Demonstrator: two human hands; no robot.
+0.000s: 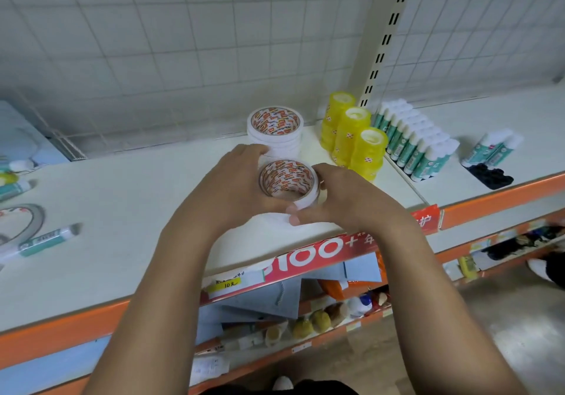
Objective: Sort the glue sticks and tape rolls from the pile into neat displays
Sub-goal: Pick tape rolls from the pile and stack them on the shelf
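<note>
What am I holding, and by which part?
The front stack of tape rolls, by its outer wall: left grip on the left, right grip on the right.

Two stacks of white tape in front of you: the front stack of white tape (287, 182) dead centre, the back stack of white tape (275, 133) just at twelve o'clock from it. You can't read the roll count in either from here. Three yellow tape columns (353, 136) at two o'clock, lined up. Beyond them, one packed block of glue sticks (412, 147), too tight to count. At three o'clock, one black tray (492, 177) and two standing glue sticks (489, 150). At nine o'clock, one flat tape ring (21, 223) and at least two loose glue sticks (46, 240) lying down.
</note>
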